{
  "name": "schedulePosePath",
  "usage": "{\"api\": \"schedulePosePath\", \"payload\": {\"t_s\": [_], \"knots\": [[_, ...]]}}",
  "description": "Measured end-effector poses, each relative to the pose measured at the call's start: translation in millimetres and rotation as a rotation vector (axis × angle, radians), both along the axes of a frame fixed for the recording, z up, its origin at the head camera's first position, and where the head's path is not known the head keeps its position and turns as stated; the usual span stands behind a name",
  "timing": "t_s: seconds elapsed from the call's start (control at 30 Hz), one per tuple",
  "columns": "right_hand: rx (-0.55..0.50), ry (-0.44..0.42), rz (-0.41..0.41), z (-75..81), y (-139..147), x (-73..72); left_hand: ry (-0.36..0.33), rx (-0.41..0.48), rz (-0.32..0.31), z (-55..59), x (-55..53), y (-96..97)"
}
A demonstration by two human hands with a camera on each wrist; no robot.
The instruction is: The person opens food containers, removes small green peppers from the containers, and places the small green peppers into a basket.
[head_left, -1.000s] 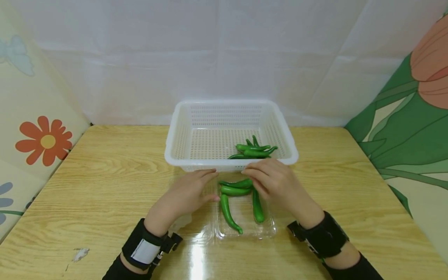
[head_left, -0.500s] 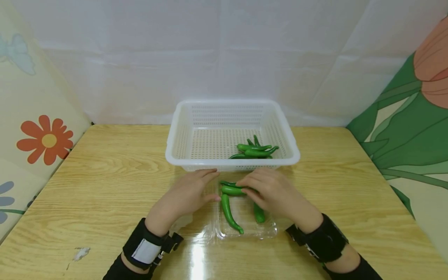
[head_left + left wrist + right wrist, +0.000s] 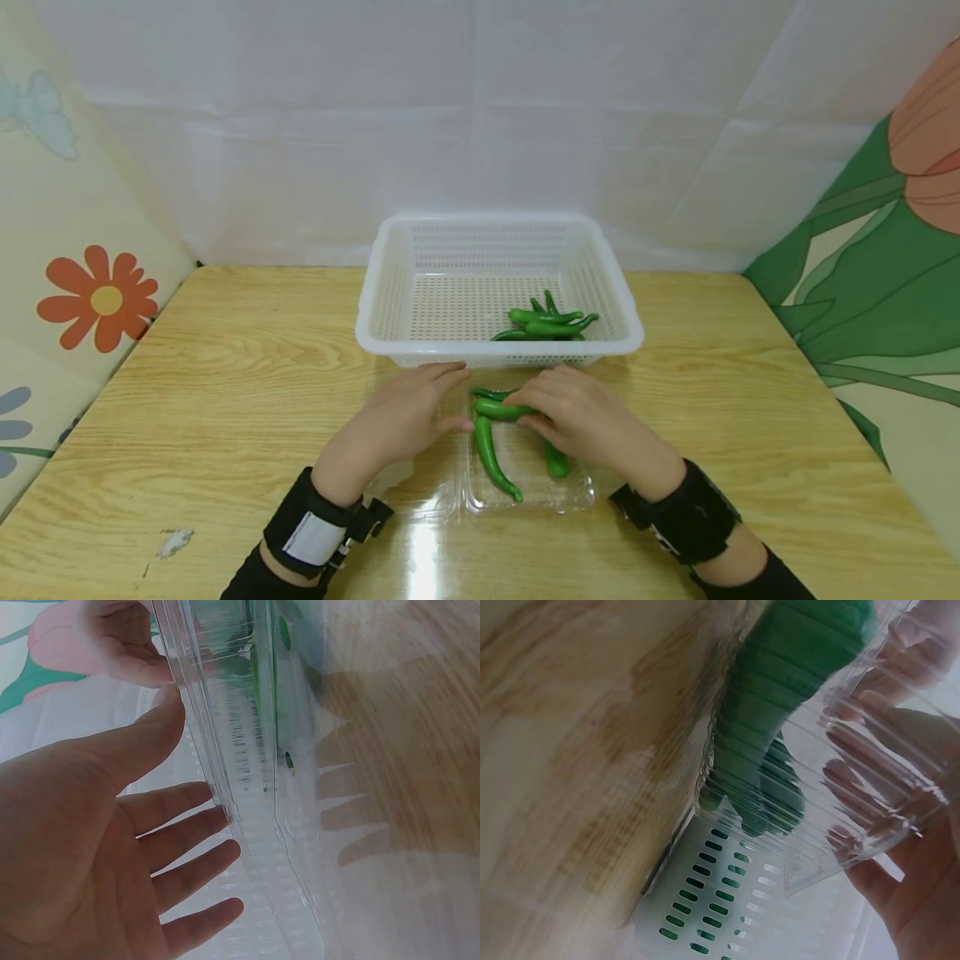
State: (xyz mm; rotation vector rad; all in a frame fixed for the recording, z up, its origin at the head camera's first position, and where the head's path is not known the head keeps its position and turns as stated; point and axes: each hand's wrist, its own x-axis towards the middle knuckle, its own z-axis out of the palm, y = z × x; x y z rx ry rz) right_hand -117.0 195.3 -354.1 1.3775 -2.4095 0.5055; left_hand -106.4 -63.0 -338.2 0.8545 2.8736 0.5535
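In the head view an open clear plastic clamshell box (image 3: 525, 498) lies on the table with several green chili peppers in it. My right hand (image 3: 573, 412) reaches into its far right part. Thumb and fingers are round the right end of a crosswise chili pepper (image 3: 495, 409); another chili pepper (image 3: 489, 393) lies just behind it. A curved chili pepper (image 3: 491, 458) lies at the left, and one (image 3: 557, 460) is partly hidden under the right hand. My left hand (image 3: 82, 802), fingers spread and fairly straight, rests by the box's edge, fingertips at the plastic.
Behind the box stands a white perforated basket (image 3: 498, 346), with several green chili peppers (image 3: 551, 323) heaped at its right front. The wooden table (image 3: 247, 375) ends at a white cloth (image 3: 337, 150). Printed panels flank both sides.
My right hand has come down and slightly left, from the rear chili pepper's end to the one in front of it. The left hand and the basket stay put.
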Motion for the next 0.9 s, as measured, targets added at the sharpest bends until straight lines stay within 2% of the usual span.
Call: {"api": "schedulePosePath", "payload": {"t_s": [0.23,0.47,0.9], "knots": [[0.019,-0.013,-0.013,-0.2,-0.3,1.0,0.000,-0.004,-0.002,-1.0,0.0,-1.0],[0.093,-0.058,-0.048,-1.5,-2.9,4.0,0.005,-0.011,-0.003,-0.3,0.4,-0.1],[0.146,-0.077,-0.080,-3.4,-4.6,5.2,-0.024,-0.022,0.010,0.6,0.9,1.2]]}}
